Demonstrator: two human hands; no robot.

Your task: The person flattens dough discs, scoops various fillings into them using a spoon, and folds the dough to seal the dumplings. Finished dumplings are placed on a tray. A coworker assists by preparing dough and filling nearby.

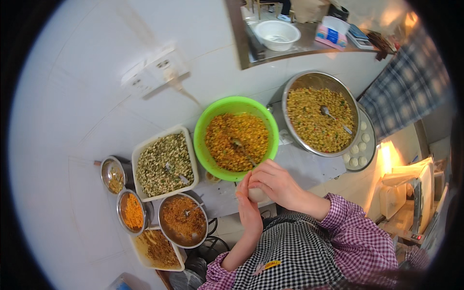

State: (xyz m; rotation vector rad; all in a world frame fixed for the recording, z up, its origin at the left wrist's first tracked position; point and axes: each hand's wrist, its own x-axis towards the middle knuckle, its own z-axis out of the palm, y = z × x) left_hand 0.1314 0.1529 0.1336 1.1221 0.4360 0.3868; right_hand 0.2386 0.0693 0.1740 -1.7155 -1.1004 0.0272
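Observation:
A pale ball of dough (pixel 256 195) sits between my two hands, in front of my checked apron. My left hand (pixel 249 210) supports it from the left side with the fingers pointing up. Curled over the dough's top and right side is my right hand (pixel 274 181), its fingertips meeting those of the left. Parts of the ball are hidden by the fingers. Just beyond the hands stands a green plastic basin (pixel 200 145) of chopped orange-yellow filling (pixel 224 134), with a metal spoon (pixel 243 150) in it.
At right, a large steel bowl (pixel 286 119) of chopped filling overlaps a round tray (pixel 370 156) of white dough buns. Leftward stand a white tub (pixel 136 170) of green-white filling and several smaller containers, including a steel bowl (pixel 206 226). A tiled wall (pixel 90 90) with power sockets rises behind.

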